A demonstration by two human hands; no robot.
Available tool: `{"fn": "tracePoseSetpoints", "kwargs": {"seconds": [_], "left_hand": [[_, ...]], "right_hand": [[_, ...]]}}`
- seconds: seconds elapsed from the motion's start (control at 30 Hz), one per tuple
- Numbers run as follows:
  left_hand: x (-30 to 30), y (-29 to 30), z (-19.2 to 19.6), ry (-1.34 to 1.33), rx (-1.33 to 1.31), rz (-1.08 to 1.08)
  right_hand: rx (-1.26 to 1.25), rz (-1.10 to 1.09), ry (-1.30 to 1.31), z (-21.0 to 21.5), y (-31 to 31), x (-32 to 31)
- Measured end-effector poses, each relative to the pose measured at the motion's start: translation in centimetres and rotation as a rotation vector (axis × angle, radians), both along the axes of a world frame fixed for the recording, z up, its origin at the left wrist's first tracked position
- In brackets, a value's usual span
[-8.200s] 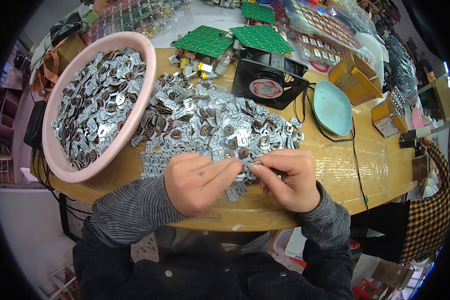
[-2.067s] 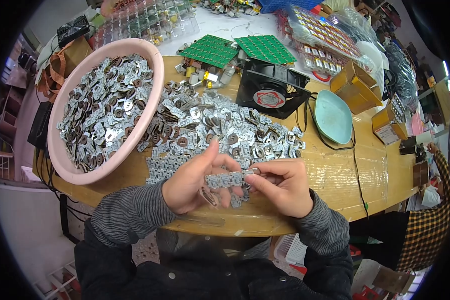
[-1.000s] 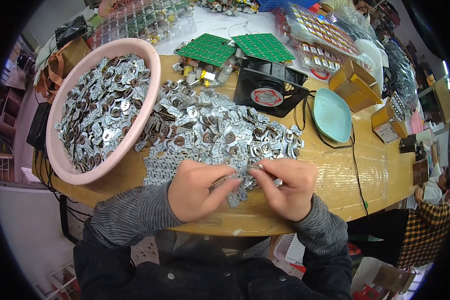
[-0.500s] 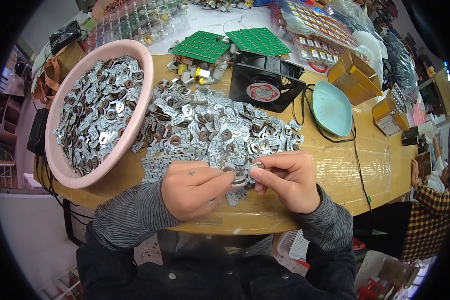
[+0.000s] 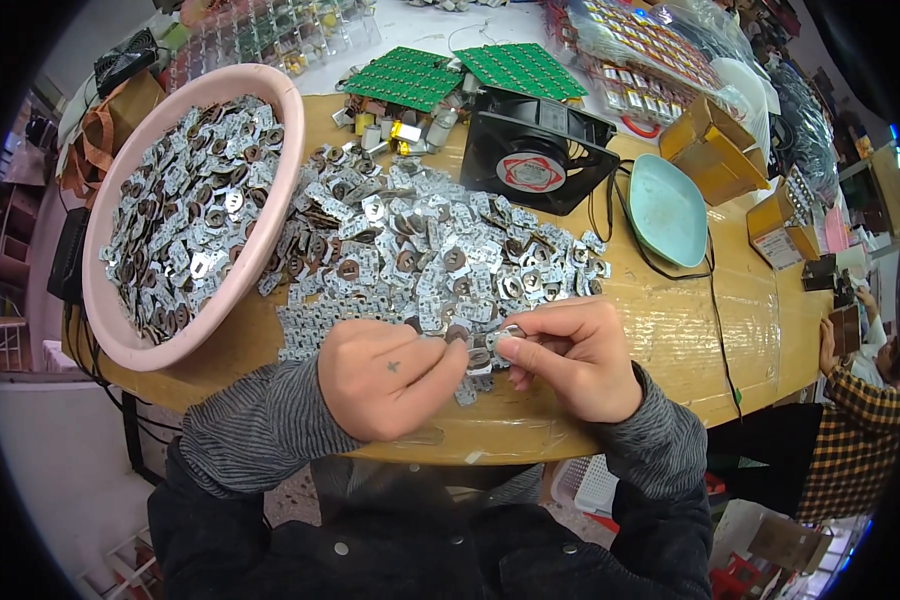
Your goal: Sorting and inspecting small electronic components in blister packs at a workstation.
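Observation:
My left hand is closed in a pinch on a small circuit board with a brown round part at the fingertips. Close beside it, my right hand pinches another small circuit board between thumb and forefinger. Both hands are over the near edge of a heap of small white circuit boards, many with brown or silvery round parts. More such boards fill a pink basin, tilted at the left. Fingers partly hide the held pieces.
Beyond the heap stand a black fan and two green panels resting on components. A turquoise tray, a dark cable and yellow cardboard boxes lie right on the wooden table. Another person in checked sleeves is at far right.
The view has shifted slightly, moving the scene a little. My left hand has turned slightly, its fingertips lower around the brown round part. My right hand keeps its pinch.

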State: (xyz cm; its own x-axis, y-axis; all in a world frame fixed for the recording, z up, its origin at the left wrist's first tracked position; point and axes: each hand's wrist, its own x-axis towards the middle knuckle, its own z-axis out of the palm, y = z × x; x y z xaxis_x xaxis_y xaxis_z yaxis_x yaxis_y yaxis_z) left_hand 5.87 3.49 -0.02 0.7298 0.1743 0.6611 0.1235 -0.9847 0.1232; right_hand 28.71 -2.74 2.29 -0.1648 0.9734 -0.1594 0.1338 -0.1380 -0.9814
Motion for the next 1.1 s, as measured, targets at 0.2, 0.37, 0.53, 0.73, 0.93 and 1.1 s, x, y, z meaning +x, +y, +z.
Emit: {"fn": "tracePoseSetpoints", "kwargs": {"seconds": [0.2, 0.37, 0.53, 0.73, 0.93, 1.1], "left_hand": [[0.2, -0.3, -0.9, -0.034, -0.012, 0.045], [0.3, 0.0, -0.5, -0.018, 0.065, -0.026], [0.2, -0.1, -0.2, 0.005, 0.073, 0.031], [0.1, 0.2, -1.2, -0.046, -0.053, 0.065], [0.0, 0.0, -0.9, 0.006, -0.094, 0.077], [-0.2, 0.1, -0.5, 0.004, -0.326, -0.021]], "right_hand": [[0.007, 0.015, -0.05, 0.1, 0.0, 0.1], [-0.024, -0.031, -0.003, -0.3, 0.1, -0.2], [0.042, -0.052, -0.014, -0.8, 0.4, -0.3], [0.298, -0.067, -0.118, -0.5, 0.8, 0.4], [0.372, -0.113, -0.253, -0.4, 0.9, 0.4], [0.481, 0.105, -0.141, 0.0, 1.1, 0.9]]}}
